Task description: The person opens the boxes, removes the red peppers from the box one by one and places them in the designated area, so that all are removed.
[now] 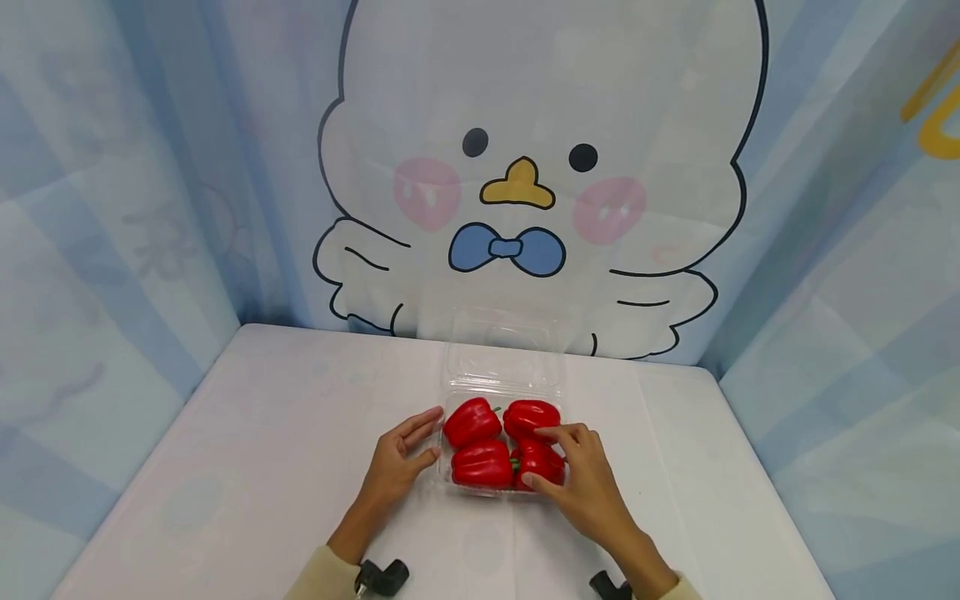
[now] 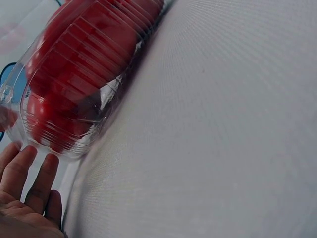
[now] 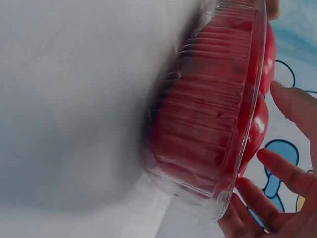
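Note:
Several red bell peppers lie in two rows in a clear plastic clamshell box [image 1: 480,493], its lid [image 1: 504,367] raised at the back. My right hand [image 1: 588,483] has thumb and index finger around the front-right bell pepper [image 1: 542,461]; other fingertips are at the rim in the right wrist view. At the box's left side, my left hand [image 1: 393,462] rests its fingertips against the plastic, fingers mostly straight. Beside the held pepper lies the front-left bell pepper [image 1: 482,465]. Behind them are the back-left pepper [image 1: 471,423] and the back-right pepper [image 1: 528,417].
The box stands on a white-covered table [image 1: 322,392] near its back edge. A curtain with a cartoon bird [image 1: 517,183] rises behind, and pale blue cloth [image 1: 90,250] closes the left and right sides.

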Available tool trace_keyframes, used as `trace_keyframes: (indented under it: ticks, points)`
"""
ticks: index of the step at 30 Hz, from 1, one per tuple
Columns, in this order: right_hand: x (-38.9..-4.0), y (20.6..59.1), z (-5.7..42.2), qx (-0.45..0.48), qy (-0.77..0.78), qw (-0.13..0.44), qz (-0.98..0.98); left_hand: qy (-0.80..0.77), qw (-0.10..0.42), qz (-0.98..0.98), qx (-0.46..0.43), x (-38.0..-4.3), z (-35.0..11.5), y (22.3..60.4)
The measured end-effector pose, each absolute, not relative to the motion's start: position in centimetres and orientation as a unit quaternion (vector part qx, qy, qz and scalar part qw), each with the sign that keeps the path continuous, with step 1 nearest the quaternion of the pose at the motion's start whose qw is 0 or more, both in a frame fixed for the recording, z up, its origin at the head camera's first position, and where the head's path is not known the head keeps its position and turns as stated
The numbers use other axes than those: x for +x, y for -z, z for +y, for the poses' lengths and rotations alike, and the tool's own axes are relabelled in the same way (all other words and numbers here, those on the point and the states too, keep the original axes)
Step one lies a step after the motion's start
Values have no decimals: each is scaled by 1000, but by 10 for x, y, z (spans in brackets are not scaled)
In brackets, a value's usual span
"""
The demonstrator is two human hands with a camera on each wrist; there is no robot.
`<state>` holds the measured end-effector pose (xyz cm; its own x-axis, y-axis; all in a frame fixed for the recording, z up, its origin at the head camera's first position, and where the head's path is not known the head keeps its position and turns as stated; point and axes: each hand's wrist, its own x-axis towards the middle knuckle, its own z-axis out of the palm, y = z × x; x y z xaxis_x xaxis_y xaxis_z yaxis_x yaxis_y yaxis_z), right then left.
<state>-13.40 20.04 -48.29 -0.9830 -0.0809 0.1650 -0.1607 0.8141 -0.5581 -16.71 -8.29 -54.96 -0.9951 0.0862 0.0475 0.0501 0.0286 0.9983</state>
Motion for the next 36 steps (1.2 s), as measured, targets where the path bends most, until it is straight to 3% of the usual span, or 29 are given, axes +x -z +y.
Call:
trace_keyframes:
  ticks: [21, 36]
  points:
    - [-144, 481, 197, 81, -263, 17, -961, -694, 12, 717, 55, -167, -83, 550]
    - [-144, 477, 190, 89, -243, 32, -965, -691, 7, 720, 56, -166, -82, 546]
